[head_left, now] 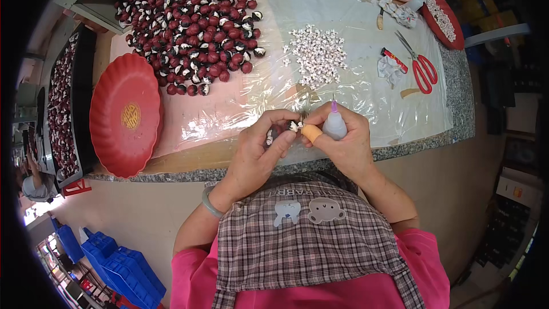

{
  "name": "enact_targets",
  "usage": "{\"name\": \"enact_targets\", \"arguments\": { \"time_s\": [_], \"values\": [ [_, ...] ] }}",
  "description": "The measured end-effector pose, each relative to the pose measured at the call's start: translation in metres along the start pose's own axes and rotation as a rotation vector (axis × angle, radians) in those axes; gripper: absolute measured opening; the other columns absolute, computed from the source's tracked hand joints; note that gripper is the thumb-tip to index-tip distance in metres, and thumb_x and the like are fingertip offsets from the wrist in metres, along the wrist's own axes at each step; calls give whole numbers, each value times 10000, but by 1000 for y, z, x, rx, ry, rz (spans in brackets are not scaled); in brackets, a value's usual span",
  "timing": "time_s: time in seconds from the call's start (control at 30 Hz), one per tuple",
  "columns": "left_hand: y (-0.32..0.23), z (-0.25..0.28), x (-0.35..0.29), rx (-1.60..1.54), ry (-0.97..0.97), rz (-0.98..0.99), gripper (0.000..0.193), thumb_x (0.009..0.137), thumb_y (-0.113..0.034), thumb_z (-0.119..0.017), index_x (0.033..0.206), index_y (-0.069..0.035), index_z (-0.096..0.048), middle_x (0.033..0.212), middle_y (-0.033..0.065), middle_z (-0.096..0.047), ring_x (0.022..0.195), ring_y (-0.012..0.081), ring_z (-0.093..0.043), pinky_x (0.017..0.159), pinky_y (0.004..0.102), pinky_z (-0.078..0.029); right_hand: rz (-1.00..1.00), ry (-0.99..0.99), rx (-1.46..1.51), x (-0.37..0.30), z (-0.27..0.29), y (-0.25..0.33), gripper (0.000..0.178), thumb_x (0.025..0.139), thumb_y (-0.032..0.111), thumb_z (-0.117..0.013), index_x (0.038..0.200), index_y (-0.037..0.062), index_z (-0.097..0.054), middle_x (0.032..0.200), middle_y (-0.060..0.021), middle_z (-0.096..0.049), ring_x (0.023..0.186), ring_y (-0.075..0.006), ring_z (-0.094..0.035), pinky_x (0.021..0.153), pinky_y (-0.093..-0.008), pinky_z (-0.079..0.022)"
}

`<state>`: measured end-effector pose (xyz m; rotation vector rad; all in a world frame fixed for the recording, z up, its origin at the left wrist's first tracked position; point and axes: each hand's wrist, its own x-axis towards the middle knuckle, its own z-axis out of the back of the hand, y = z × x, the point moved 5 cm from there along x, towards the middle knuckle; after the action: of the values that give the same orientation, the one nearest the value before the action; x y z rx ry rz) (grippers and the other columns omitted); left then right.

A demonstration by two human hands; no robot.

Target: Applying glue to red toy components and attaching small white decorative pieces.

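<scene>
My left hand pinches a small black, white and dark red figure near the table's front edge. Close against it, my right hand holds a squeeze bottle with a purple needle tip pointing away from me. An orange finger cover is on the right hand. Its fingertips meet the figure at a tiny white piece. Ahead of my hands lies a pile of small white pieces. Many round dark red, black and white figures are heaped at the back left.
A scalloped red tray stands at the left, beside a black tray filled with figures. Red-handled scissors, crumpled paper and a red dish of white pieces are at the right. Blue crates stand lower left.
</scene>
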<state>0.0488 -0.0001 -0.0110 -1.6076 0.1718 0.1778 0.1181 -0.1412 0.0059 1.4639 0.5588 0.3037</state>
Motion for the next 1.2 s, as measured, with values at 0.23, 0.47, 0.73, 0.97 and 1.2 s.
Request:
{"name": "enact_targets", "arguments": {
  "time_s": [0.23, 0.47, 0.73, 0.97, 1.2],
  "values": [
    [-12, -1, -4, 419, -136, -306, 232, 904, -61, -553, 1129, -9, -541, 979, 158, -607, 814, 275, -617, 693, 348, -493, 76, -81, -22, -8, -12, -2, 51, 818, -50, -646, 832, -25, -605, 807, -72, -618, 683, -122, -629, 577, -233, -533],
    [4, 6, 4, -21, -34, -77, 215, 923, -70, -503, 1130, -15, -515, 1005, 152, -617, 762, 216, -599, 576, 263, -443, 43, 27, -16, 4, -7, 2, 147, 838, -9, -645, 984, 8, -640, 889, -55, -611, 694, -91, -613, 560, -205, -507],
    [-2, 68, 25, -308, -316, -43, 69, 856, -56, -639, 910, -36, -601, 805, 49, -617, 657, 92, -525, 503, 202, -389, -48, 42, 124, 1, 10, -5, 211, 847, 22, -658, 1056, 40, -641, 862, -16, -595, 645, -61, -565, 547, -188, -475],
    [-42, 63, 50, 1262, -370, -493, 282, 740, 5, -614, 1014, -52, -649, 809, 144, -604, 630, 317, -619, 535, 382, -500, -61, 58, 43, -2, 15, -5, 184, 844, 38, -665, 1026, 30, -646, 854, -15, -602, 655, -58, -564, 551, -198, -480],
    [-33, 69, 53, 962, -304, -389, 244, 809, -19, -590, 1050, -29, -632, 712, 76, -558, 622, 191, -610, 515, 295, -466, -96, 90, 37, -3, 19, -8, 189, 842, 45, -668, 1029, 24, -644, 872, -26, -620, 691, -65, -568, 566, -206, -488]
  ]
}}
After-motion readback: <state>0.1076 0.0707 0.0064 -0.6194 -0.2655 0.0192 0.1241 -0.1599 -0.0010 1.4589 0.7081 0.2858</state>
